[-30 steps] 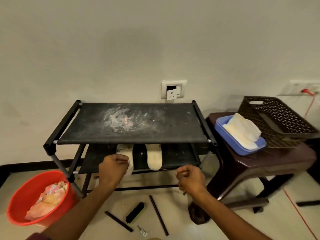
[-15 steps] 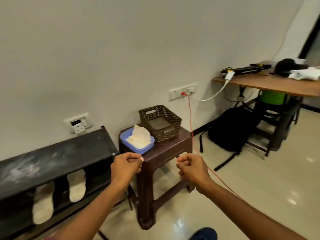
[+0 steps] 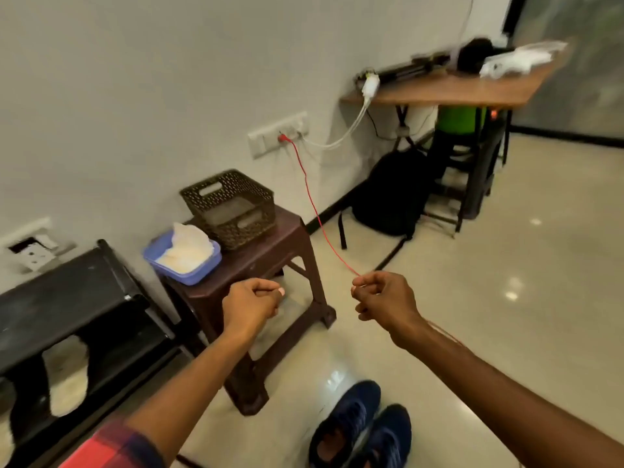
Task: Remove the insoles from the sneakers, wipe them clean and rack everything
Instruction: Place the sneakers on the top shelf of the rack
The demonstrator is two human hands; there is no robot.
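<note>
Floor [image 3: 506,298]: glossy pale tile with light glints, fills the right half of the frame.

Shoe rack [image 3: 67,298]: lower left, black tube frame with matte black fabric shelves. Two white insoles [image 3: 67,376] lie flat on its lower shelf, rounded ends toward the camera (the left one is cut off by the frame edge).

Table [image 3: 456,91]: upper right, flat wooden top on dark legs; the items on it are blurred.

Stool [image 3: 270,251]: centre, dark brown moulded plastic, square top, splayed legs.

Backpack [image 3: 388,197]: black, soft, slumped against the wall under the table.

Sneakers [image 3: 351,413]: navy knit pair, side by side on the floor at bottom centre, openings up, well apart from the rack.

Basket [image 3: 243,228]: brown perforated plastic, rectangular, at the back of the stool top.

Tray [image 3: 189,276]: blue shallow plastic, at the stool's left front corner, holding a crumpled white cloth [image 3: 187,248].

Left hand [image 3: 250,305]: fingers curled into a fist, thumb over the top, nothing in it. Red plaid sleeve [image 3: 111,447] at the bottom edge.

Right hand [image 3: 385,298]: fingers curled in, nothing seen in the grip.

Cable [image 3: 314,211]: thin, red, runs from the wall socket down and passes behind the right hand.
</note>
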